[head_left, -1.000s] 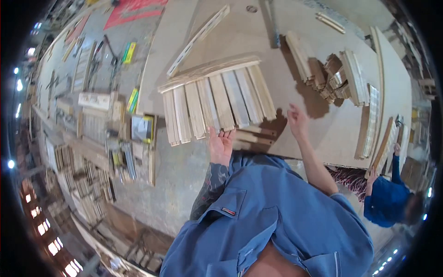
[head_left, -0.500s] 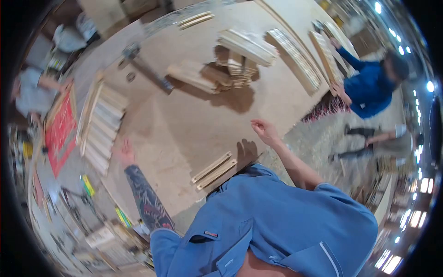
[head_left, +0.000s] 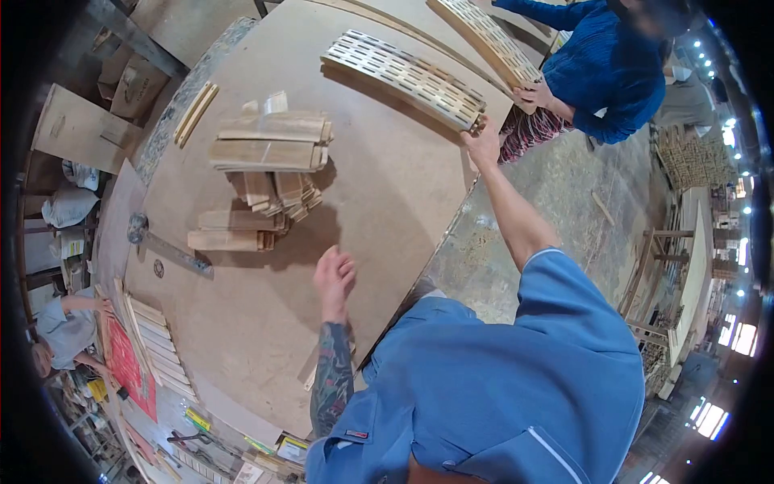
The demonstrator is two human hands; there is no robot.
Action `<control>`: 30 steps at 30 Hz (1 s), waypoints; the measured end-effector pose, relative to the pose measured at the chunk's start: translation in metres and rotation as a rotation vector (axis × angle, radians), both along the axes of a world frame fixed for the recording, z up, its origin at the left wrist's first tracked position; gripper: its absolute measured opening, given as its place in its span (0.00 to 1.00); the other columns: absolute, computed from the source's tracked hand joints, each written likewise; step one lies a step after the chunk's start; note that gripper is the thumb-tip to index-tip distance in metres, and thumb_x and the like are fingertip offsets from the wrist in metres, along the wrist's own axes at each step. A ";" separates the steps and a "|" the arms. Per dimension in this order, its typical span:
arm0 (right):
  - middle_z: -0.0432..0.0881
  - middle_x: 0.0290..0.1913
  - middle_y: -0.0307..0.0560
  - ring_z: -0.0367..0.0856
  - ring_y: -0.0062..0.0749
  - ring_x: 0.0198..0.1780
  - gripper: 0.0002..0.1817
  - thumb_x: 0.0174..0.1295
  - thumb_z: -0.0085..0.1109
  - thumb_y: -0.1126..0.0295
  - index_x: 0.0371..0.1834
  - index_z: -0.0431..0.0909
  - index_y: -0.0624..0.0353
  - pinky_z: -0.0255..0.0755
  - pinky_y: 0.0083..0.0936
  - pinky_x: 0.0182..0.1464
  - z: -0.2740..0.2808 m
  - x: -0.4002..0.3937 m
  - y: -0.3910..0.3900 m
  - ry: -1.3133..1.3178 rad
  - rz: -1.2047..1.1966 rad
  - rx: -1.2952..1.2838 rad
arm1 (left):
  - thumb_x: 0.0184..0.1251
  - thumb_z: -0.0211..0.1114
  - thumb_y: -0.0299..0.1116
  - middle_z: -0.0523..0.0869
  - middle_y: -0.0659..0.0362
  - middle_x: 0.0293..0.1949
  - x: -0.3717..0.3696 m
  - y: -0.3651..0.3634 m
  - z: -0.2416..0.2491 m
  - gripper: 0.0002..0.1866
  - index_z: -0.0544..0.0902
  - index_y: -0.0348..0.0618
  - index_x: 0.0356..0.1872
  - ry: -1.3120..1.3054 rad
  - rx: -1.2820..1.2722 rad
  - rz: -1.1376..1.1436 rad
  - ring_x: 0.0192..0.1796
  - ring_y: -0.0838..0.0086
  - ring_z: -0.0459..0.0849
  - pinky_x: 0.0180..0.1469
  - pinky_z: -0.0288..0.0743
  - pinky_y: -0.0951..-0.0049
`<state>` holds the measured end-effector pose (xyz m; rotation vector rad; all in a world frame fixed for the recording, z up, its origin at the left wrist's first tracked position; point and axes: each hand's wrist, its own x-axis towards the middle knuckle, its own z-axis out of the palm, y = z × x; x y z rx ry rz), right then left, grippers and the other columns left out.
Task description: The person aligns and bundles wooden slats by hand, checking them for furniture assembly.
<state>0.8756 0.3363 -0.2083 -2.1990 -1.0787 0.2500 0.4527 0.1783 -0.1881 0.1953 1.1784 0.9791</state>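
Observation:
My right hand (head_left: 482,143) is closed on the near end of a long slotted wooden piece (head_left: 403,74), which lies on the table (head_left: 371,194) at the top centre. Over the middle of the table is my left hand (head_left: 335,278), its fingers curled in and nothing visible in them. Beyond it stands a pile of short wooden slats (head_left: 270,153), stacked crosswise in layers. A hammer (head_left: 165,248) rests left of that pile.
A co-worker in dark blue (head_left: 609,68) holds another slotted piece (head_left: 484,40) at the upper right. Another person (head_left: 64,327) is at the far left beside a red panel (head_left: 129,363). Two thin slats (head_left: 196,113) lie near the far edge.
The view has turned toward the right. My right hand has reached out to the slotted piece and taken hold of its end. My left hand has moved over the table's middle, its fingers now curled.

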 end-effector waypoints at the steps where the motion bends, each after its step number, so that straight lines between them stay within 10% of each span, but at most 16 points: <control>1: 0.85 0.47 0.50 0.83 0.49 0.53 0.37 0.51 0.73 0.61 0.65 0.66 0.50 0.75 0.44 0.55 -0.001 0.000 0.000 0.053 0.009 -0.014 | 0.75 0.61 0.37 0.84 0.58 0.43 0.030 0.019 0.013 0.21 0.74 0.40 0.63 0.081 -0.008 -0.077 0.33 0.82 0.79 0.33 0.74 0.82; 6: 0.84 0.40 0.50 0.82 0.52 0.44 0.29 0.50 0.71 0.62 0.56 0.73 0.54 0.73 0.47 0.45 0.003 -0.037 -0.045 -0.077 0.181 0.062 | 0.73 0.64 0.44 0.83 0.61 0.42 0.133 0.092 -0.012 0.27 0.73 0.37 0.65 0.307 0.172 -0.341 0.35 0.82 0.80 0.37 0.75 0.82; 8: 0.82 0.37 0.52 0.81 0.53 0.41 0.26 0.50 0.69 0.61 0.52 0.74 0.56 0.71 0.46 0.40 0.006 -0.082 -0.096 -0.124 0.246 -0.017 | 0.61 0.70 0.58 0.83 0.45 0.51 0.165 0.109 -0.033 0.40 0.74 0.34 0.62 0.723 0.248 -0.375 0.44 0.62 0.83 0.49 0.78 0.62; 12: 0.85 0.31 0.51 0.85 0.47 0.36 0.24 0.52 0.72 0.57 0.49 0.80 0.59 0.77 0.38 0.40 0.078 -0.184 -0.209 0.420 0.760 -0.454 | 0.54 0.72 0.52 0.81 0.44 0.47 0.163 0.080 0.034 0.34 0.76 0.36 0.54 1.378 0.222 -0.549 0.50 0.48 0.81 0.53 0.74 0.50; 15: 0.87 0.34 0.49 0.86 0.34 0.36 0.20 0.56 0.72 0.61 0.48 0.83 0.61 0.78 0.31 0.43 0.109 -0.200 -0.228 0.738 1.169 -0.645 | 0.56 0.70 0.48 0.82 0.44 0.47 0.090 0.020 0.013 0.27 0.77 0.40 0.51 1.277 0.328 -0.620 0.50 0.46 0.80 0.55 0.74 0.51; 20: 0.86 0.37 0.46 0.83 0.28 0.37 0.18 0.59 0.70 0.69 0.51 0.81 0.64 0.77 0.26 0.43 0.097 -0.204 -0.203 0.616 1.102 -0.485 | 0.60 0.68 0.49 0.84 0.46 0.53 -0.058 -0.153 0.105 0.31 0.77 0.41 0.61 1.100 0.078 -0.715 0.56 0.50 0.82 0.56 0.77 0.57; 26: 0.85 0.37 0.46 0.83 0.26 0.36 0.16 0.62 0.68 0.69 0.51 0.80 0.64 0.77 0.27 0.42 0.116 -0.274 -0.249 0.525 1.124 -0.488 | 0.60 0.70 0.51 0.83 0.44 0.55 -0.189 -0.334 0.025 0.33 0.75 0.47 0.64 1.250 -0.085 0.201 0.56 0.46 0.82 0.57 0.76 0.53; 30: 0.86 0.39 0.47 0.84 0.26 0.37 0.19 0.61 0.68 0.69 0.54 0.79 0.64 0.79 0.29 0.42 0.125 -0.349 -0.281 0.506 1.301 -0.568 | 0.57 0.69 0.57 0.85 0.42 0.51 -0.299 -0.286 0.031 0.36 0.75 0.48 0.63 1.524 -0.353 0.053 0.52 0.45 0.83 0.51 0.77 0.50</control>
